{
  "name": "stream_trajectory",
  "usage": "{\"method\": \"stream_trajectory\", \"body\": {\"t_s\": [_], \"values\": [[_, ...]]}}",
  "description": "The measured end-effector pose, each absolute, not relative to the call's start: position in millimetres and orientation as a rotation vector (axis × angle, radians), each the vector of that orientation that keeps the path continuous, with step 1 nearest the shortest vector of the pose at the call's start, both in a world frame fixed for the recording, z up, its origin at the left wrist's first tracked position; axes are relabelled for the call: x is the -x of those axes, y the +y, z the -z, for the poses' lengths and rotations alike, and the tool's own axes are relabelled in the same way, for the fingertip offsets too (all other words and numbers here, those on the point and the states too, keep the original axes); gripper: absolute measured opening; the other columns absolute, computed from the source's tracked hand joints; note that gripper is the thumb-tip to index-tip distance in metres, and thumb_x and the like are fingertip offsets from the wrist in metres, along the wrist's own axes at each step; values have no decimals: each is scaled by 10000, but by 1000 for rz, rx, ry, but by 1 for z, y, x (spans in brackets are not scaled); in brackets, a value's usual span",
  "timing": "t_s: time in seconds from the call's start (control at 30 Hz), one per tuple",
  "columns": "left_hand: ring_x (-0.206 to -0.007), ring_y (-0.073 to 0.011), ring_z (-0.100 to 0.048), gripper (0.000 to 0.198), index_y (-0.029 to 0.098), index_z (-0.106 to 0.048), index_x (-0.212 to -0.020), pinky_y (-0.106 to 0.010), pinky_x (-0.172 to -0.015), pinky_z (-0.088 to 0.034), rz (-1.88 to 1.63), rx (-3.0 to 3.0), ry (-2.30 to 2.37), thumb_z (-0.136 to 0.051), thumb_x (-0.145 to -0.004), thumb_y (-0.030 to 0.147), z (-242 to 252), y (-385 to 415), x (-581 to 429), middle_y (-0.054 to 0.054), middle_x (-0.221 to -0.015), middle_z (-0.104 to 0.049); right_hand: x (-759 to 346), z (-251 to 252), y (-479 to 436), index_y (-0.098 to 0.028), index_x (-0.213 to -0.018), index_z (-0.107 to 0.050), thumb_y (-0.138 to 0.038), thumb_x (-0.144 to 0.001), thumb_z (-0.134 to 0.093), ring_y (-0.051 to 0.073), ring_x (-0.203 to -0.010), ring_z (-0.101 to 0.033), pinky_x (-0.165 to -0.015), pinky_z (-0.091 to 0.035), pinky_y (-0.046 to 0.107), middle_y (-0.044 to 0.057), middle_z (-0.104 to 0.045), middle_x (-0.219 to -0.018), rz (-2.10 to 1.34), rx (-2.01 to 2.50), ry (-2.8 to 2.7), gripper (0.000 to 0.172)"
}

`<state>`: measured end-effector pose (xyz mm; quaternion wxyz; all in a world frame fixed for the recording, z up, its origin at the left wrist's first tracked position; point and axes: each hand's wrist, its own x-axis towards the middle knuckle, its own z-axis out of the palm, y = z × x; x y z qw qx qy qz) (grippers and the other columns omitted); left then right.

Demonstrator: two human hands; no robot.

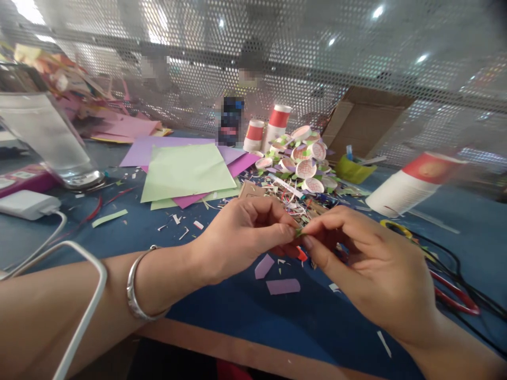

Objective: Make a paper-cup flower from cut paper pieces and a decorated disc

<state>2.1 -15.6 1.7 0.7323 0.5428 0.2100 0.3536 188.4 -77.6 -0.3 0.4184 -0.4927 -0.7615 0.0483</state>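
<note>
My left hand (pixel 247 237) and my right hand (pixel 358 258) meet at the fingertips near the middle of the view. Both pinch one small green paper piece (pixel 299 232), mostly hidden by the fingers. Just below lie two purple paper strips (pixel 283 286). Behind my hands spreads a heap of paper scraps and thin sticks (pixel 295 203). Beyond it rises a pile of small round cup pieces (pixel 307 169) with green and purple bits. Light green sheets (pixel 186 171) lie over purple ones at the left.
A glass (pixel 59 142), a white charger (pixel 29 205) and its cable stand or lie left. Stacked paper cups (pixel 414 182), red-handled scissors (pixel 455 295) and black cables are right. A perforated screen (pixel 190 100) closes off the back.
</note>
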Motion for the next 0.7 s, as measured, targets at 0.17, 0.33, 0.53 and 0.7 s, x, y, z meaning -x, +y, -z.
{"method": "stream_trajectory", "body": {"t_s": [0.17,0.33,0.53,0.7], "values": [[-643,-72,-668,102,121,-627,-762,-169,-640,-524,-805,-1264,512,-672,-847,87,-4,-17,-4,13,-668,-674,-189,1,-79,-227,-910,-645,-173,-909,-655,89,-596,-603,-568,-511,248,-21,-620,-791,-197,1235,-1890,55],[-675,-95,-654,55,128,-641,-800,-205,-669,-523,-812,-1384,566,-670,-841,149,-1,-17,-3,4,-692,-670,-189,-1,-80,-231,-903,-651,-172,-917,-656,86,-600,-595,-552,-508,240,-25,-624,-785,-233,1214,-1895,62],[-707,-133,-650,75,151,-653,-836,-245,-652,-503,-844,-1623,665,-657,-839,225,0,-20,0,-17,-751,-689,-188,-2,-78,-219,-889,-668,-138,-908,-657,97,-675,-598,-580,-502,239,-7,-643,-823,-150,1185,-1937,84],[-649,-110,-595,61,170,-670,-845,-230,-587,-462,-921,-1819,759,-638,-858,220,-1,-26,2,8,-739,-681,-188,-2,-80,-218,-876,-666,-158,-908,-672,85,-650,-590,-570,-496,223,-18,-629,-797,-213,1181,-1885,69]]}}
